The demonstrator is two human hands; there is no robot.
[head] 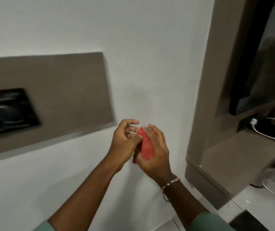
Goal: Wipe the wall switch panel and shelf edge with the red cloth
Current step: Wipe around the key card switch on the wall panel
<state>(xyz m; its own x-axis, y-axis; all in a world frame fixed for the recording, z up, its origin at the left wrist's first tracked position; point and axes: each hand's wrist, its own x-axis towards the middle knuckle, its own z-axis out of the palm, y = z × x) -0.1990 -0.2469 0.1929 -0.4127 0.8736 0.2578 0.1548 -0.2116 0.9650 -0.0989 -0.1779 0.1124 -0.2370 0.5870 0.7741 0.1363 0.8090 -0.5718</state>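
Both hands bunch the red cloth by the wall

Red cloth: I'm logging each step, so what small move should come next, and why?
Probably finish bunching the cloth into the right hand, then reach left to the panel. Both hands, left hand included, hold it bunched between them, off any surface.

Black switch panel motion-blurred, cut by left edge; red cloth half hidden between hands.
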